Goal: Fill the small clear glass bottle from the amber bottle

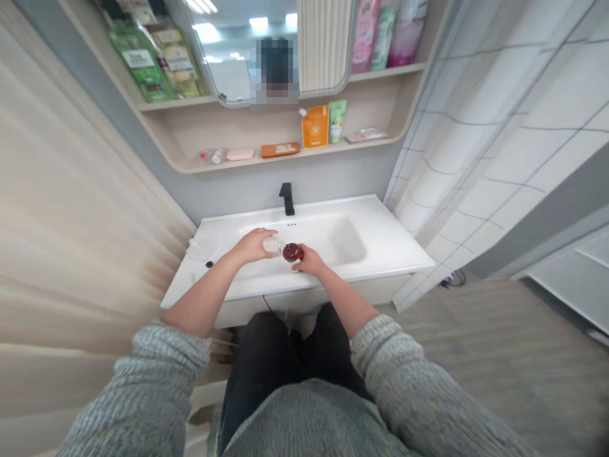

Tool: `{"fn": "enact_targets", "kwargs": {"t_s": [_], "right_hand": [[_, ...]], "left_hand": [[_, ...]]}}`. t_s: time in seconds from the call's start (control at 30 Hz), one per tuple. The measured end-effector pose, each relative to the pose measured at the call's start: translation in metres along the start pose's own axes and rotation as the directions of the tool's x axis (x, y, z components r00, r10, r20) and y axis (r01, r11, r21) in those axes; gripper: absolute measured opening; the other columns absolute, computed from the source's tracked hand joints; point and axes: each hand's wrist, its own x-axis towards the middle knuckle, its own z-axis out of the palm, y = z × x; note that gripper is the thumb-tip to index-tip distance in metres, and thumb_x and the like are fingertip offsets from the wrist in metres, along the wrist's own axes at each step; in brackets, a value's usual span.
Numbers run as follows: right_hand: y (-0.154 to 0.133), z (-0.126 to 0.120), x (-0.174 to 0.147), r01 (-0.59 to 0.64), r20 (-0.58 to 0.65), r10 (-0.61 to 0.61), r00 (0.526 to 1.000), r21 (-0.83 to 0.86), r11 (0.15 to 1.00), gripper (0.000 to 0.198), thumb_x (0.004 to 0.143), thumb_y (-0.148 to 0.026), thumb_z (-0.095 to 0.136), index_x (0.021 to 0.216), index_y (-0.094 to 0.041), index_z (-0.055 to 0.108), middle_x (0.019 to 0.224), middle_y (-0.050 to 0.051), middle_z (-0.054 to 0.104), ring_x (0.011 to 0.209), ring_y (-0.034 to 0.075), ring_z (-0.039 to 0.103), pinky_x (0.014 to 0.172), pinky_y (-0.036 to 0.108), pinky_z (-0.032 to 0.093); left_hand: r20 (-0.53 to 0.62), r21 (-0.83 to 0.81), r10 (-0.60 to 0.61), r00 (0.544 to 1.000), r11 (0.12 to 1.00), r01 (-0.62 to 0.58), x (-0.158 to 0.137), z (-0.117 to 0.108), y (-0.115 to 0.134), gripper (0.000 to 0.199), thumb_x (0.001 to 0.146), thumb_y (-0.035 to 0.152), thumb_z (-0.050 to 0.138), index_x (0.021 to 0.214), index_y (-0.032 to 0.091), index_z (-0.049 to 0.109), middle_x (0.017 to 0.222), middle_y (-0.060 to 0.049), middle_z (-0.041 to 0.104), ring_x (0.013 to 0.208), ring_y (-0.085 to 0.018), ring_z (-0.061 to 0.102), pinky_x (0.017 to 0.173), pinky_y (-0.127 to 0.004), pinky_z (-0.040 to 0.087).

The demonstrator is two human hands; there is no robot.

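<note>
My left hand point(254, 246) is wrapped round a small clear bottle point(272, 245), which lies tilted with its narrow end toward the right. My right hand point(310, 261) grips a dark reddish-brown bottle point(294, 252) from its right side. The clear bottle's end is at the brown bottle's top; whether they touch I cannot tell. Both are held over the white sink point(349, 241), in front of the black faucet point(287, 198). On the counter left of my left hand lies a small black piece point(209, 264), too small to name.
Above the sink, a shelf point(190, 166) holds an orange pouch point(315, 127), a green tube point(337, 120), an orange flat pack point(280, 150) and a pink bar point(240, 154). Bottles flank the mirror point(228, 44). Curtains hang left and right. A dark cord point(273, 309) hangs at the counter's front.
</note>
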Motion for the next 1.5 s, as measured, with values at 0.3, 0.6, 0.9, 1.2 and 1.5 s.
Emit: {"fn": "enact_targets", "kwargs": {"t_s": [0.3,0.6,0.9,1.2,1.5], "right_hand": [[-0.0022,-0.0011,0.0001,-0.012,0.009,0.012,1.0,-0.015,1.0,0.07,0.064,-0.021,0.098,0.129,-0.024,0.072,0.116,0.003,0.083,0.102,0.027,0.076,0.097,0.039,0.058],[-0.003,-0.0014,-0.0007,-0.014,0.006,0.014,1.0,-0.021,1.0,0.073,0.063,-0.021,0.099,0.131,-0.024,0.072,0.116,0.003,0.083,0.102,0.028,0.076,0.097,0.039,0.058],[-0.0036,-0.0019,-0.0008,-0.006,-0.001,0.006,1.0,-0.019,1.0,0.073,0.062,-0.021,0.099,0.13,-0.023,0.073,0.114,0.003,0.082,0.101,0.028,0.075,0.096,0.04,0.058],[-0.0052,-0.0023,-0.0015,-0.007,-0.002,0.007,1.0,-0.016,1.0,0.073,0.062,-0.02,0.098,0.131,-0.023,0.072,0.112,0.002,0.082,0.098,0.026,0.075,0.095,0.039,0.058],[-0.0032,-0.0004,-0.0005,-0.007,-0.007,0.007,1.0,-0.015,1.0,0.074,0.061,-0.02,0.098,0.13,-0.025,0.073,0.114,0.002,0.083,0.1,0.027,0.076,0.096,0.039,0.059]], "left_hand": [[-0.001,-0.003,0.003,1.0,1.0,-0.003,-0.0005,-0.001,0.0004,0.087,0.074,0.045,0.098,0.154,0.022,0.075,0.145,-0.014,0.078,0.134,-0.038,0.072,0.123,-0.049,0.054],[0.01,0.0,0.004,1.0,1.0,-0.004,-0.0002,-0.002,0.0006,0.085,0.075,0.048,0.098,0.153,0.023,0.075,0.143,-0.014,0.079,0.133,-0.037,0.073,0.121,-0.049,0.055],[0.022,0.004,0.002,1.0,1.0,-0.002,0.0003,-0.0014,-0.0006,0.085,0.075,0.047,0.099,0.154,0.025,0.075,0.144,-0.013,0.078,0.133,-0.037,0.072,0.121,-0.048,0.055],[0.039,0.023,0.015,0.999,1.0,-0.016,0.0008,-0.0029,-0.0006,0.086,0.077,0.046,0.097,0.156,0.023,0.074,0.146,-0.014,0.078,0.135,-0.038,0.071,0.122,-0.048,0.054],[0.045,0.032,0.013,0.999,0.999,-0.014,0.0014,-0.0043,0.001,0.085,0.075,0.044,0.097,0.155,0.025,0.074,0.144,-0.013,0.079,0.134,-0.038,0.071,0.121,-0.049,0.055]]}}
